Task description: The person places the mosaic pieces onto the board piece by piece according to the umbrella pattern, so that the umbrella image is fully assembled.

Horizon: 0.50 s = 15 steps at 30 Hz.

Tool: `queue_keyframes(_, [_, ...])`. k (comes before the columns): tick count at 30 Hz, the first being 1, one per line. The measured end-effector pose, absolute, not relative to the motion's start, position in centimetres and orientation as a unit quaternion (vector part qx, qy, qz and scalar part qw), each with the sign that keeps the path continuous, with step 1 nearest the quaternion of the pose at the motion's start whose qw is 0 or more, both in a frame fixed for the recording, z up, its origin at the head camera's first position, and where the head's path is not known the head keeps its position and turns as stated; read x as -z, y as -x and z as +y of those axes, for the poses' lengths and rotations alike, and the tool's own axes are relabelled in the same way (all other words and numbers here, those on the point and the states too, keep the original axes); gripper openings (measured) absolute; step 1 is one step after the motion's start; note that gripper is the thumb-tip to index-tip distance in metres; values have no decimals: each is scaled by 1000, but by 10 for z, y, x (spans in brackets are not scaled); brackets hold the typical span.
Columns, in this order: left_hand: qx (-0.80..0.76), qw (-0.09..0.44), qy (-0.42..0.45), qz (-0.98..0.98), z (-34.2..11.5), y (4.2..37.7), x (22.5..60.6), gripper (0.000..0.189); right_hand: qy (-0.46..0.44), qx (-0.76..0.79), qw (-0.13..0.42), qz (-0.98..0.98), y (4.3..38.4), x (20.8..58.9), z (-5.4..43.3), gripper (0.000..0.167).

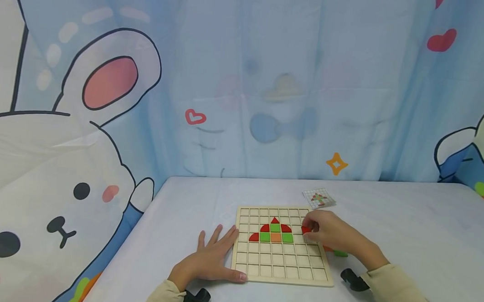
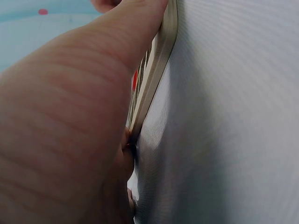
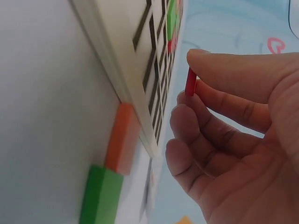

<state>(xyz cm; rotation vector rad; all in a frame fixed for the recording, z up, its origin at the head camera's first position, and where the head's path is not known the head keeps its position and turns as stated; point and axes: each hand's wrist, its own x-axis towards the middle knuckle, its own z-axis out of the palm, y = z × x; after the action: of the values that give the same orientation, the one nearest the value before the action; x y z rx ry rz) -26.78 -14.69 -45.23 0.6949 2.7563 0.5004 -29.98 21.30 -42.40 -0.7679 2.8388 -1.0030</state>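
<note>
A square wooden grid board (image 1: 281,271) lies on the white table. In its cells sit a red triangle (image 1: 275,220), red rounded pieces (image 1: 265,227), green squares (image 1: 275,227) and an orange square (image 1: 276,237), forming a stepped shape. My left hand (image 1: 211,260) is spread along the board's left side, its thumb at the near-left corner. Between thumb and index finger, my right hand (image 1: 338,233) pinches a small red piece (image 3: 190,83) above the board's right side. The held piece's full outline is partly hidden by the fingers.
Beside the board's right edge lie an orange block (image 3: 122,140) and a green block (image 3: 102,196), partly under my right forearm in the head view. Behind the board is a small pattern card (image 1: 319,199). A printed blue curtain (image 1: 270,79) hangs beyond the table.
</note>
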Motion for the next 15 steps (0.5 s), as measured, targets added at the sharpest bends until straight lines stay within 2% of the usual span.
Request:
queue_keyframes(7, [-174, 134, -233, 947, -147, 268, 452, 121, 258, 306, 21, 916, 300, 430, 201, 16])
queue_keyframes(15, [-173, 134, -231, 948, -146, 268, 452, 121, 288, 293, 0, 912, 301, 437, 196, 18])
